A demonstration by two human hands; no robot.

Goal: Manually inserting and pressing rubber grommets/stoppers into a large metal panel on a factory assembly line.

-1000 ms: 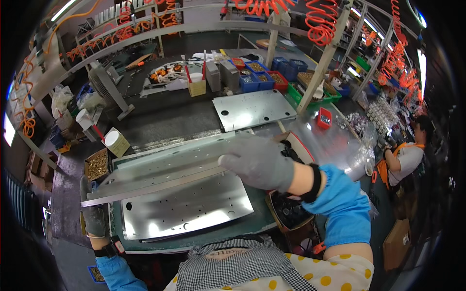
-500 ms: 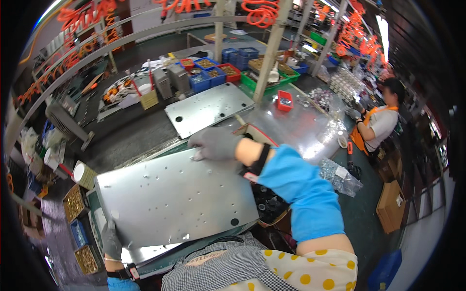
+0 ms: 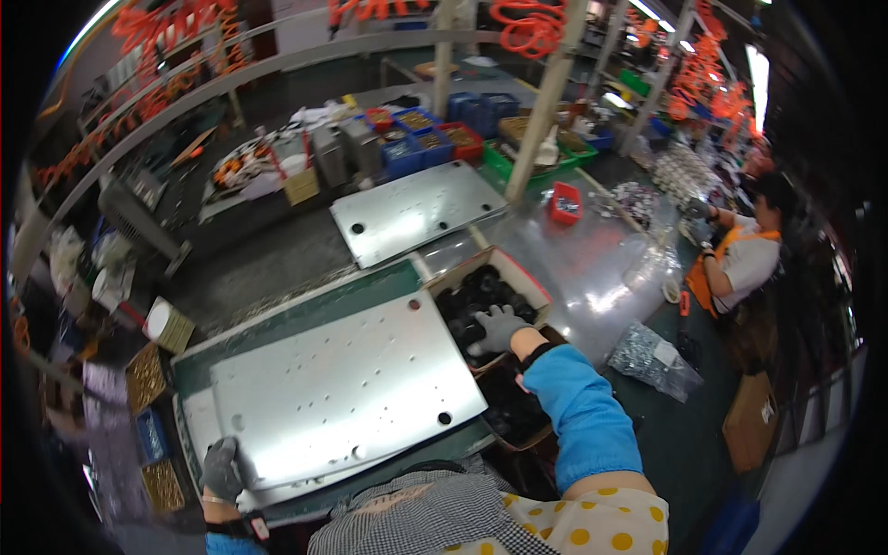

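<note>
A flat silvery metal plate (image 3: 342,388) with small holes lies on the green-topped bench in front of me. Gripping its near left corner is my gray-gloved left hand (image 3: 222,469), fingers together at the edge. Another pale sheet (image 3: 199,421) shows beneath the plate's left side. To the right of the plate, my right hand (image 3: 500,330), also gloved, reaches into an open cardboard box (image 3: 529,283) of black rounded parts (image 3: 467,301). Its fingers are spread over the parts, and nothing shows in them.
A second box of dark parts (image 3: 509,407) sits nearer me. Beyond the plate lies another perforated metal sheet (image 3: 416,213). Small bins of brass-colored hardware (image 3: 146,375) stand at left. A bag of small metal pieces (image 3: 647,356) lies at right, with a co-worker (image 3: 745,245) farther off.
My right hand has let go of the plate's far edge and moved right and nearer, into the box. The plate has settled flat on the bench. My left hand stays at its corner.
</note>
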